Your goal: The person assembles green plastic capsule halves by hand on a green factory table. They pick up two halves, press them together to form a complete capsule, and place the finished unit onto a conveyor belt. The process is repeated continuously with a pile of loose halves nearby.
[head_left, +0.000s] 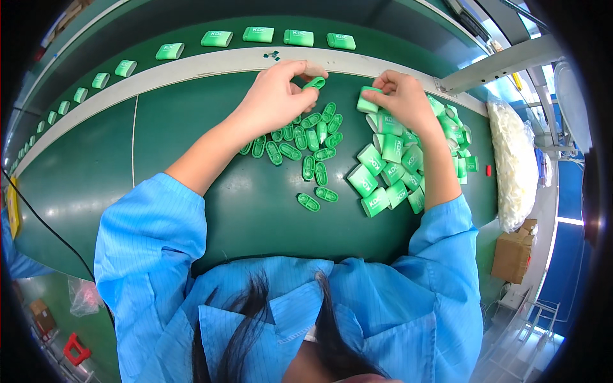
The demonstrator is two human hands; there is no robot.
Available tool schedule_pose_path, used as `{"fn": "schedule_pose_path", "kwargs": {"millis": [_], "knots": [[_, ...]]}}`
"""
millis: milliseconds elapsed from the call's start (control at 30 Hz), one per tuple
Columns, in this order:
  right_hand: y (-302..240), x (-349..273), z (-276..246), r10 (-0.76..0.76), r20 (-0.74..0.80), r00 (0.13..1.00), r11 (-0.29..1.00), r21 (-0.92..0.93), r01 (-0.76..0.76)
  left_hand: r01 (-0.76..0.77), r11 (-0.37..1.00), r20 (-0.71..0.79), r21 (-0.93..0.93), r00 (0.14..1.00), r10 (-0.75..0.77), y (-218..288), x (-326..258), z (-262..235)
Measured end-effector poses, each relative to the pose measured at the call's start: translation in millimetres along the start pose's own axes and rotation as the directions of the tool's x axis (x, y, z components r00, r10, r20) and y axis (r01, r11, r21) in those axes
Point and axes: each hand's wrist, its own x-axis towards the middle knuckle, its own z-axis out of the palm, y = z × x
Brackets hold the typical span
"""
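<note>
My left hand pinches a small green oval cap between thumb and fingers, above the far edge of a group of loose green oval caps. To its right, my right hand grips a green plastic case with thumb and fingers, over a pile of similar green-and-white cases. The held cap and case are apart from each other. Several cases lie partly hidden under my right hand and forearm.
Beyond a pale rail, a row of green cases rests on a green belt. Tiny dark parts lie on the rail. A bulging bag of white pieces stands right of the green table, near a small red piece.
</note>
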Motion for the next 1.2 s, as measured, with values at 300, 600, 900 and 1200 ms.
{"fn": "schedule_pose_path", "kwargs": {"millis": [300, 600, 900, 1200], "knots": [[-48, -3, 31, -0.073, -0.043, 0.996, 0.749, 0.658, 0.083, 0.245, 0.756, 0.167, -0.607, 0.969, -0.181, -2, 2, -2], [-51, -5, 33, 0.007, 0.039, 0.999, 0.478, 0.878, -0.037, 0.291, 0.692, 0.229, -0.66, 0.956, -0.183, -5, 5, -9], [-42, -6, 29, -0.075, 0.099, 0.992, 0.645, 0.764, -0.027, 0.187, 0.809, 0.097, -0.557, 0.982, -0.16, -7, 7, -13], [-47, -8, 32, -0.068, 0.197, 0.978, 0.501, 0.855, -0.137, 0.021, 0.936, -0.083, -0.352, 0.995, -0.054, -5, 1, -1]]}}
